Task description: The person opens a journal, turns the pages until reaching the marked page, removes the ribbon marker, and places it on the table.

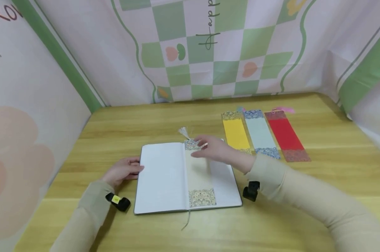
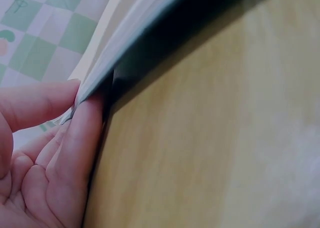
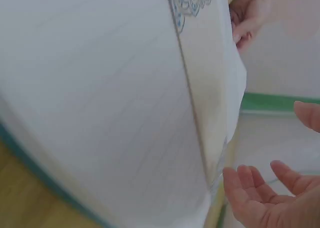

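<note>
An open notebook (image 1: 161, 178) with white pages lies on the wooden table. My left hand (image 1: 122, 171) pinches its left edge; in the left wrist view the thumb is at the page side and a finger lies under the dark cover (image 2: 145, 58). Along the gutter, on the right page, rests a cream bookmark (image 1: 199, 171) with lace-patterned ends and a white tassel (image 1: 184, 132) beyond the top edge. Over the bookmark's upper part hovers my right hand (image 1: 213, 148), thumb and fingers spread apart with nothing between them, as the right wrist view also shows.
Yellow (image 1: 236, 133), pale blue (image 1: 261, 134) and red (image 1: 286, 134) bookmarks lie side by side at the back right of the table (image 1: 114, 133). A thin grey ribbon (image 1: 187, 222) hangs from the notebook's near edge. A patterned cloth (image 1: 202, 70) stands behind the table.
</note>
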Tool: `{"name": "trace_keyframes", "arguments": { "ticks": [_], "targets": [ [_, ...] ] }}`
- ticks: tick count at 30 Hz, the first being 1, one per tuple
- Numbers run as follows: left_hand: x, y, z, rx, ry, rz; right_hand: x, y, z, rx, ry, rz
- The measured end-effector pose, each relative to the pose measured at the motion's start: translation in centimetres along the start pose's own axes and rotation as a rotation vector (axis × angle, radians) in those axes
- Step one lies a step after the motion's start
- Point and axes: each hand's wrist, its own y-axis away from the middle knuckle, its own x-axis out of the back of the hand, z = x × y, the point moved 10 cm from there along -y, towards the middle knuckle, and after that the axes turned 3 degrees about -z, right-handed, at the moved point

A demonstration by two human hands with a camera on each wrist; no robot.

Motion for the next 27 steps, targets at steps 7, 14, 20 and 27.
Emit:
{"name": "trace_keyframes", "arguments": {
  "ticks": [7,14,20,27],
  "targets": [
    [0.2,-0.2,-0.3,0.009,0.001,0.013,1.0,-1.3,4.5,-0.225,-0.147,-0.004],
    [0.1,-0.3,-0.4,0.019,0.005,0.015,1.2,-2.5,5.2,-0.201,-0.007,-0.009],
    [0.1,-0.2,-0.2,0.017,0.007,0.016,1.1,-3.3,4.9,-0.147,0.188,0.015],
    [0.2,-0.1,-0.1,0.015,-0.010,0.023,0.8,-3.4,4.9,-0.170,0.296,0.029]
  ]
}}
